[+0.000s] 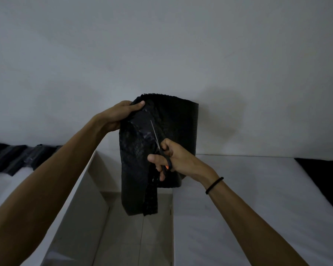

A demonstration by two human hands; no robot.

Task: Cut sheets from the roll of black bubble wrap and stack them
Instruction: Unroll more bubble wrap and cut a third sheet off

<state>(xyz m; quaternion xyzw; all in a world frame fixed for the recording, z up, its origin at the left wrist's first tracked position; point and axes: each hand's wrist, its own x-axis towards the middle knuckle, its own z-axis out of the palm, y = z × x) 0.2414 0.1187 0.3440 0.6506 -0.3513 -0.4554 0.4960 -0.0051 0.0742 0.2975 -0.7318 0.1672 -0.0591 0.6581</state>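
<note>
Scissors [159, 148] are gripped by right hand [178, 158], blades aimed upward; uncut bubble wrap [131, 154] above is pinched by left hand [121, 114].

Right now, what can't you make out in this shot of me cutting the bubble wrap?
- Head view: the scissors handles, mostly covered by the right hand.
- Head view: left hand fingers, behind the bubble wrap.
- Head view: sheet count in the black pile, dim and cut by the left edge.
- Head view: the black item, cut by the right edge.
</note>
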